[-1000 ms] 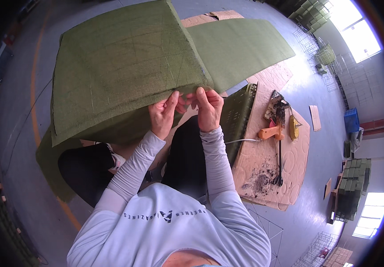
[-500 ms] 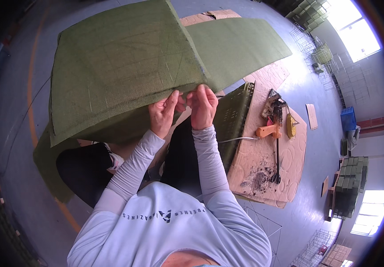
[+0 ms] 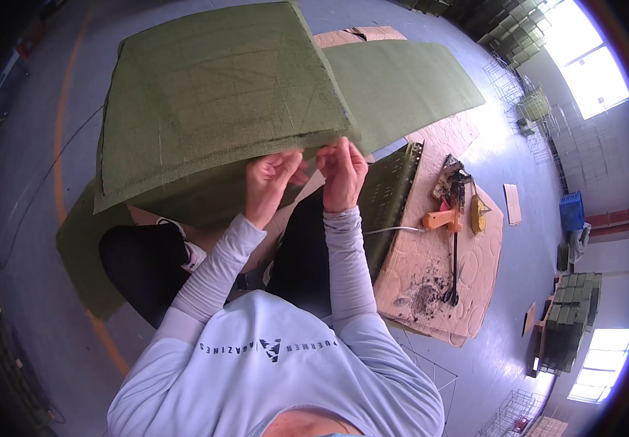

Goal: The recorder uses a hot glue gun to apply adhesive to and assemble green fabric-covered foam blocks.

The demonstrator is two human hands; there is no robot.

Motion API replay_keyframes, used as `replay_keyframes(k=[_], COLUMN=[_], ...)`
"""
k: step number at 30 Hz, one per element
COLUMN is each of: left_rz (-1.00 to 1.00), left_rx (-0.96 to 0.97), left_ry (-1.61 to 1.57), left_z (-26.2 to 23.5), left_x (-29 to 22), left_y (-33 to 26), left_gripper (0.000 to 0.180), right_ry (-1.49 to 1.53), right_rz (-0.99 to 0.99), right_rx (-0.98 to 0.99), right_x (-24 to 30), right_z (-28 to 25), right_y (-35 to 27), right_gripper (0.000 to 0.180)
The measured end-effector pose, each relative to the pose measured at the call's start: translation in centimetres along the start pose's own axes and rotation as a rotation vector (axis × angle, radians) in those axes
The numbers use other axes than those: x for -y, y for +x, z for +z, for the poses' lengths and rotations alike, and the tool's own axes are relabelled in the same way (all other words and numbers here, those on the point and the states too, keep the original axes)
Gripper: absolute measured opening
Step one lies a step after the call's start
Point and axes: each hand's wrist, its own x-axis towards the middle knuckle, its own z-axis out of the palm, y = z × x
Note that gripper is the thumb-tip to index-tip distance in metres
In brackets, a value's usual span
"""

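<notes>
A large box-like piece covered in green woven fabric (image 3: pixel 220 95) is in front of me, its hemmed near edge running toward my hands. My right hand (image 3: pixel 344 178) pinches the fabric at the near right corner, thumb and forefinger pressed together. Just left of it, my left hand (image 3: pixel 267 189) is closed at the same edge with fingers curled. Slight blur hides what, if anything, lies between the left fingertips. A flat green sheet (image 3: pixel 409 80) extends behind the piece to the right.
To my right, stained cardboard (image 3: pixel 438 291) carries an orange-handled tool (image 3: pixel 442 218), a yellow tool (image 3: pixel 478 215) and a dark rod. A dark green perforated panel (image 3: pixel 391 189) leans beside it. Wire frames (image 3: pixel 537 146), a blue crate (image 3: pixel 571 211) and stacked green boxes (image 3: pixel 573 313) stand farther right.
The green fabric piece has shifted slightly right in view, its near left corner higher now. My left hand has turned slightly and its fingers have drawn in at the edge. My right hand stays at the corner.
</notes>
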Motion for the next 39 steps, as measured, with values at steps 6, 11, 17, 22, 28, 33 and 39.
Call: replay_keyframes(k=[6,11,17,22,28,33,39], left_rz=[-0.081,-0.039,0.019,0.014,-0.095,-0.033,0.022], left_rx=[-0.097,-0.116,-0.167,-0.097,-0.084,-0.138,-0.199], left_ry=[-0.134,-0.051,0.04,0.059,-0.027,-0.024,0.047], left_z=[-1.5,-1.7,-1.6,-1.8,-4.3,-5.2,-5.0], left_x=[-1.8,-1.6,-0.4,-0.7,-3.5,-4.0,-3.0], left_y=[-0.1,0.1,0.2,0.5,-1.2,-1.1,-0.9], left_gripper=[0.031,0.029,0.028,0.03,0.029,0.027,0.026], right_ry=[-0.032,-0.023,0.004,0.022,-0.068,-0.035,-0.113], right_rz=[0.021,0.07,0.007,0.027,-0.013,0.108,-0.018], right_rx=[0.168,0.17,0.136,0.091,0.122,0.181,0.098], right_x=[-1.8,-2.8,-3.3,-3.7,-3.2,-3.9,-4.5], right_z=[2.7,4.0,4.7,4.6,4.6,6.4,7.2], right_y=[-1.2,-1.0,-1.5,-1.3,-1.7,-3.2,-3.3], right_gripper=[0.022,0.025,0.027,0.029,0.028,0.025,0.025])
